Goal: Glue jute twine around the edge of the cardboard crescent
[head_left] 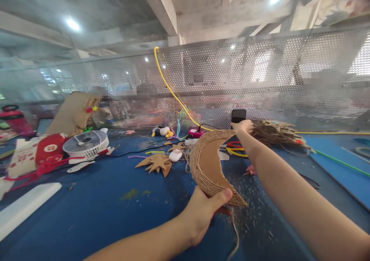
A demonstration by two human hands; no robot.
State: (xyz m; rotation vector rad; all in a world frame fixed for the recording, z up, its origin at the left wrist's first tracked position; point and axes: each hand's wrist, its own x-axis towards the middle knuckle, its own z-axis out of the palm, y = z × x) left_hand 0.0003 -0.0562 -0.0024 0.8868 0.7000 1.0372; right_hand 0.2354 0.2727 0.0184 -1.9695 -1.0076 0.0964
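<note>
My left hand [205, 209] grips the lower end of a cardboard crescent moon [206, 161], thumb on its front face. Rows of twine cover the crescent's outer curve, and a loose twine end [236, 234] hangs below my hand. Stretched forward across the table, my right hand [245, 127] is closed at the bottom of a small black rectangular object [238, 115]; its exact kind does not show. Beside that hand, on its right, lies a heap of brown twine [271, 132]. Cardboard star shapes [158, 163] rest left of the crescent.
A perforated metal screen [202, 80] runs along the back of the blue table [121, 214], with a yellow cable [173, 93] hanging over it. To the left are a white fan [86, 143], a red-and-white bag [37, 155] and a white strip [29, 207]. Red and yellow loops [235, 147] lie behind the crescent.
</note>
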